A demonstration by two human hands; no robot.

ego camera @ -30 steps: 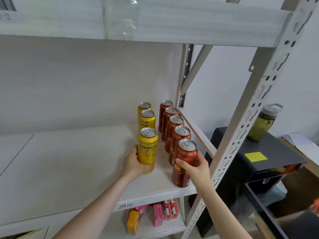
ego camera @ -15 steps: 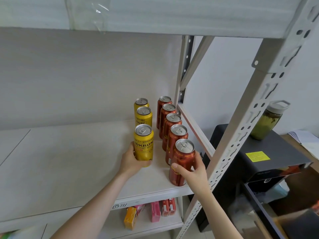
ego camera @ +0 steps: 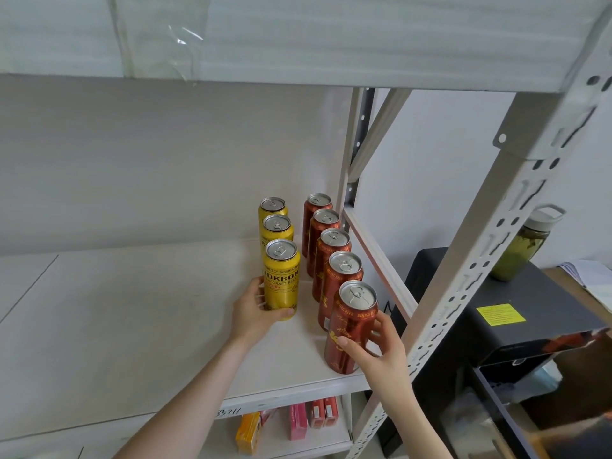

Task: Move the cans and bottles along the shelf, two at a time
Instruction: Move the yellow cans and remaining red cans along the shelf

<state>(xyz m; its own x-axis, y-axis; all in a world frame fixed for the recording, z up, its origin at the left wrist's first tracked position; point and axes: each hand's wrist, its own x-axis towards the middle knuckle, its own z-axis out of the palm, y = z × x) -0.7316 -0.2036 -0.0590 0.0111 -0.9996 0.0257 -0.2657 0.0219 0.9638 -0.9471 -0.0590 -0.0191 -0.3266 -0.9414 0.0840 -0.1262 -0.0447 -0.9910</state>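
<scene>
- Yellow can (ego camera: 282, 279): upright at the front of the yellow row (ego camera: 279, 230), a line of three cans running toward the back of the shelf (ego camera: 132, 326). Position: right-hand part of the shelf, well back from the front edge.
- Red can (ego camera: 349, 329): upright at the front of the red row (ego camera: 332, 256), a line of five cans just right of the yellow row. Position: near the front right corner of the shelf, closer to the edge than the yellow can.
- Left hand (ego camera: 253, 309): grasping the yellow can low on its body. Thumb lies across the front near the base; fingers wrap the left side.
- Right hand (ego camera: 381, 352): grasping the red can at mid-height. Thumb presses the front face; fingers curl round the right side.
- The two rows stand apart, with a bare strip of shelf between them.
- Post (ego camera: 463, 276): perforated white upright, just right of the red can.
- Upper shelf (ego camera: 331, 44): wrapped in white foam sheet with clear tape.
- Packets (ego camera: 298, 420): orange, pink and red, on the level below.
- Black box (ego camera: 480, 342): right of the rack, bearing a yellow sticker (ego camera: 500, 314).
- Jar (ego camera: 520, 246): green contents, white lid, on top of the black box.
</scene>
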